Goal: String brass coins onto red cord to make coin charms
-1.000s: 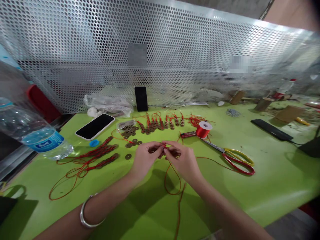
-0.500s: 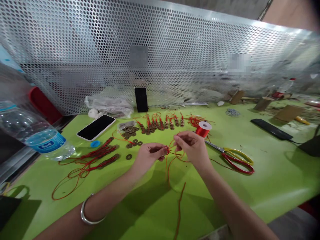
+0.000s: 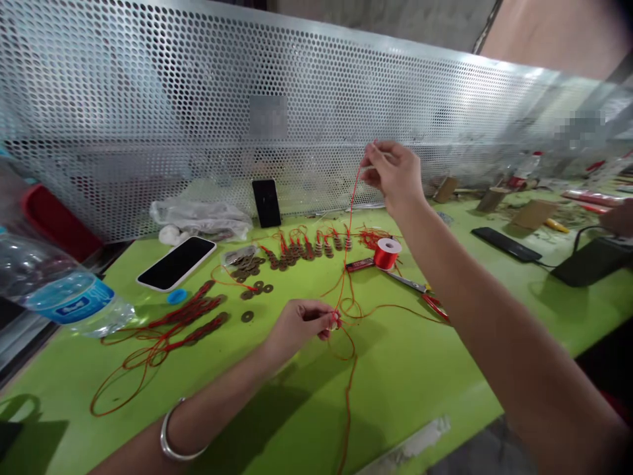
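My left hand (image 3: 309,320) pinches a small red knotted piece (image 3: 335,320) above the green table; its details are partly hidden by the fingers. From it a red cord (image 3: 352,201) runs up, taut, to my right hand (image 3: 393,173), raised high with thumb and fingers closed on the cord. Other lengths of cord loop below and to the right of my left hand. Beyond lie a red thread spool (image 3: 387,254), scissors (image 3: 413,284) partly behind my right arm, and a row of coin bundles tied with red cord (image 3: 309,249).
Loose coins (image 3: 247,316), coin strings with long red cords (image 3: 192,316), a white-edged phone (image 3: 177,264), a blue cap (image 3: 177,297) and a water bottle (image 3: 74,300) lie left. A second phone (image 3: 266,203) leans on the perforated metal screen (image 3: 198,99). A black device (image 3: 507,245) lies right.
My right hand has risen well above the table, drawing the cord up tight from my left hand. My left hand keeps its pinch. The view has shifted slightly.
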`<act>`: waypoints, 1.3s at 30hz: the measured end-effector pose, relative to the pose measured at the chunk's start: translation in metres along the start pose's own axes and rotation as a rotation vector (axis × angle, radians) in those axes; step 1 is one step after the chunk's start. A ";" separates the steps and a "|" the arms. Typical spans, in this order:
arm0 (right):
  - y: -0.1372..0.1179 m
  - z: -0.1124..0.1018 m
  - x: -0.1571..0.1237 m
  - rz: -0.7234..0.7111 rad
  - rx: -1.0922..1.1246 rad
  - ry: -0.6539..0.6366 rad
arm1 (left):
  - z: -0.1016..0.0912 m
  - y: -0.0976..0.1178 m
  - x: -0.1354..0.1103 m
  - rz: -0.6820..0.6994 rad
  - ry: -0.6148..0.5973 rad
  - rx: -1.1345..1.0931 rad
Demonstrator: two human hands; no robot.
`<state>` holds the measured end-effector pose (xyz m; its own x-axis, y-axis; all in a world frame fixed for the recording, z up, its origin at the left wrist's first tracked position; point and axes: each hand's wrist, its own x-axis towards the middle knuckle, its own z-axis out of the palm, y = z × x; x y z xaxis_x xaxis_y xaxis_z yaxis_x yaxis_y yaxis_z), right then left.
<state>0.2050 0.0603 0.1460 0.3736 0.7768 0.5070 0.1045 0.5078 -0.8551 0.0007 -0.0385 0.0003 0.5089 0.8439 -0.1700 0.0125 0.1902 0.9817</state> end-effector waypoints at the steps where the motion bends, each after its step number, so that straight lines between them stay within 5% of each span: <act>1: -0.001 0.000 0.008 0.004 -0.020 0.016 | 0.001 -0.001 -0.001 -0.001 -0.020 0.008; 15: -0.014 -0.031 0.068 -0.018 -0.247 0.113 | 0.008 -0.016 -0.006 -0.042 -0.182 0.080; 22: -0.014 -0.041 0.080 -0.048 -0.270 0.160 | 0.007 -0.016 -0.009 -0.059 -0.320 0.142; 28: 0.002 -0.039 0.076 -0.020 -0.391 0.059 | 0.009 -0.013 -0.009 -0.125 -0.288 0.051; 32: 0.015 -0.033 0.050 -0.004 -0.494 -0.080 | 0.007 -0.010 -0.006 -0.162 -0.195 -0.057; 36: 0.021 -0.028 -0.024 -0.206 -0.573 -0.176 | 0.001 -0.010 -0.001 -0.181 -0.089 -0.192; 39: 0.023 -0.030 -0.099 -0.163 -0.618 -0.549 | -0.002 -0.009 0.002 -0.150 -0.011 -0.282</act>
<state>0.1980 -0.0163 0.0724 -0.1747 0.8635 0.4731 0.6637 0.4582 -0.5913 0.0002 -0.0377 -0.0092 0.5287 0.7906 -0.3089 -0.1504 0.4454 0.8826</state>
